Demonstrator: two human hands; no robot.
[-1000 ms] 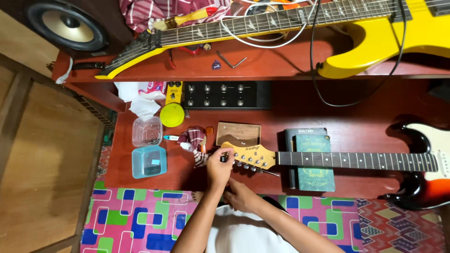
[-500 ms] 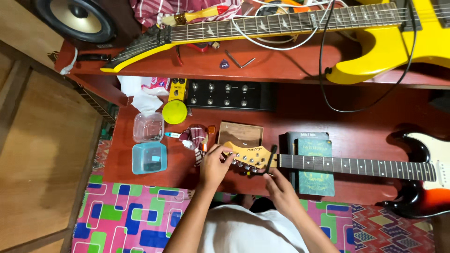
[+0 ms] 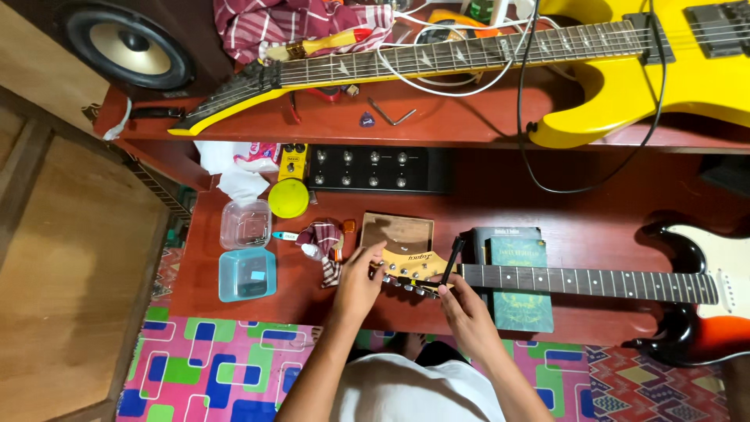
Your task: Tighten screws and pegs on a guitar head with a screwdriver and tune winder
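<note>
While the left hand is resting on the pale headstock at six o'clock on the red table, fingers loosely spread over the tuning pegs, the right hand is pinching a thin black tool upright by the nut — apparently a string or nut adjustment. Next the tool likely needs careful seating — the headstock held firm. The neck is running toward three o'clock over a green book.

Glossy wood headstock; matt red wooden table; clear plastic box.
</note>
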